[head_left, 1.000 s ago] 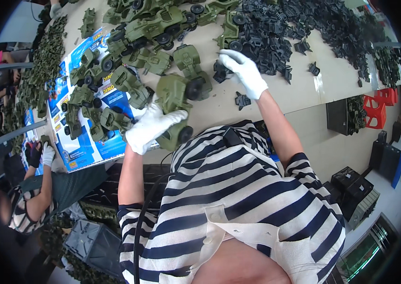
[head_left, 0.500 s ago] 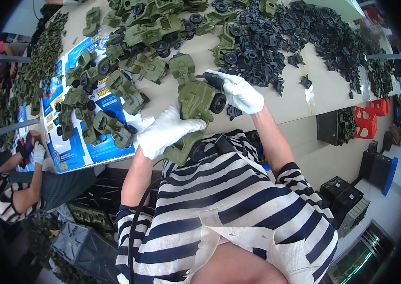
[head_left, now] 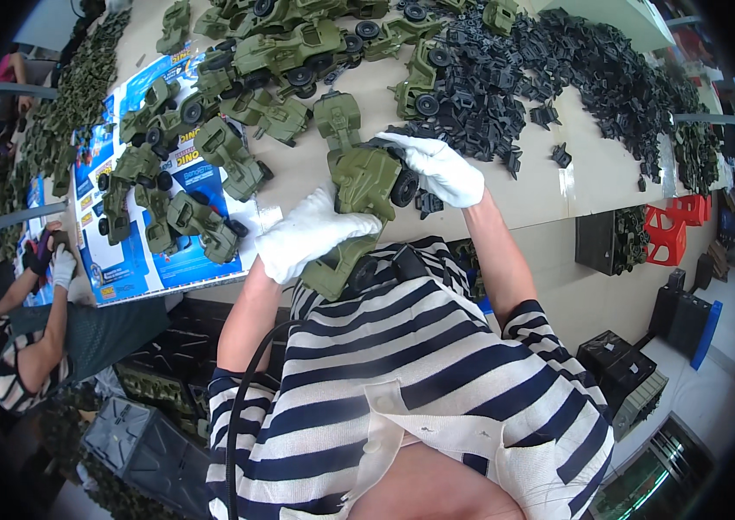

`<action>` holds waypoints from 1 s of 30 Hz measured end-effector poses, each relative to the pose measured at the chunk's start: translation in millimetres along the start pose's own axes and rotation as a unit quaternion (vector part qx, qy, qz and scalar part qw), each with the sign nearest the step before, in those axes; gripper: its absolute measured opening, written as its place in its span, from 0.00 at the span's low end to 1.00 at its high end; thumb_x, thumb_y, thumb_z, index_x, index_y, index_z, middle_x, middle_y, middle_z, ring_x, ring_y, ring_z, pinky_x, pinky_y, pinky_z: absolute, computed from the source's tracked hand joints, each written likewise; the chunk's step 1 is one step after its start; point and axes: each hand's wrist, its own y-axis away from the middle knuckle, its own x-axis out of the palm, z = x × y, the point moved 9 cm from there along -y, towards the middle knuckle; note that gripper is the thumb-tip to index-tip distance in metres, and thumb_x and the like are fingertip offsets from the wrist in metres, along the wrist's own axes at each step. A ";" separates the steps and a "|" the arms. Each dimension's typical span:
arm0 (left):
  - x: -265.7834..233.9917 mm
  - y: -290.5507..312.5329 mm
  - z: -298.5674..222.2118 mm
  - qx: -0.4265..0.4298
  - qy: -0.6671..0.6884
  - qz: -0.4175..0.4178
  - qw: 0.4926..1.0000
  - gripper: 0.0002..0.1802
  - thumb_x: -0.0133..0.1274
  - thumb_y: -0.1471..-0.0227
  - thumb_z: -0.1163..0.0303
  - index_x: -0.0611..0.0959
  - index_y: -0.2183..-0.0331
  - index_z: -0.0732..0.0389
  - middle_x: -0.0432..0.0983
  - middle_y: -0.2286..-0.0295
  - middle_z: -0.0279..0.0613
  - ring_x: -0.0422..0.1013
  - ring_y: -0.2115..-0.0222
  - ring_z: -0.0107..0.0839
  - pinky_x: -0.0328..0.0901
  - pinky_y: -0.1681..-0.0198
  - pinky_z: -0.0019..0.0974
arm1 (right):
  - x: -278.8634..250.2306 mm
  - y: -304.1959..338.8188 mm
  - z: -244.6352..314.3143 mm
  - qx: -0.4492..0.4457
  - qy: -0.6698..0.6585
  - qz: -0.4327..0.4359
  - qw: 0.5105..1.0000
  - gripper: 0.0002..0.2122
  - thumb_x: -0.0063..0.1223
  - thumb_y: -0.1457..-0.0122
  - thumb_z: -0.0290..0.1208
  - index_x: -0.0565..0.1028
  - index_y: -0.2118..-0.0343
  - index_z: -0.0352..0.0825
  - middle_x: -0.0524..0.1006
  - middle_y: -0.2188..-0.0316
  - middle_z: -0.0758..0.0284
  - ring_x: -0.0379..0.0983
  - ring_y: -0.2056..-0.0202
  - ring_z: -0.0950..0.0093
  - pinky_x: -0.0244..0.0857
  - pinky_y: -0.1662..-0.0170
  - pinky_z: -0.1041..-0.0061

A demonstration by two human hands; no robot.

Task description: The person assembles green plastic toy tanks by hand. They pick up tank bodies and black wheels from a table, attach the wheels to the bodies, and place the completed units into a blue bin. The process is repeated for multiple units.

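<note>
My left hand, in a white glove, is wrapped round an olive-green toy military truck held above the table's near edge. The truck has black wheels, one of them on the right side next to my right hand. My right hand, also in a white glove, has its fingers closed at the truck's upper right side. Under those fingers a small black plastic part shows only a dark edge; whether it touches the truck I cannot tell.
Several green toy trucks pile up at the far middle, some on a blue printed sheet. Black plastic parts are heaped at the right. Further left, a co-worker's gloved hand works at the table. Red stools and black crates stand right.
My right hand has brought the black part closer against the truck's upper right side, and less of the part shows now. My left hand keeps its hold on the truck.
</note>
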 end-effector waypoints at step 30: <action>6.9 -9.1 28.6 0.028 0.140 0.030 0.989 0.25 0.63 0.53 0.74 0.79 0.51 0.66 0.81 0.61 0.40 0.77 0.62 0.30 0.72 0.57 0.34 | 13.9 -0.5 47.6 -0.124 0.435 0.070 0.889 0.19 0.55 0.37 0.38 0.75 0.45 0.37 0.78 0.51 0.59 0.74 0.52 0.69 0.66 0.47 0.70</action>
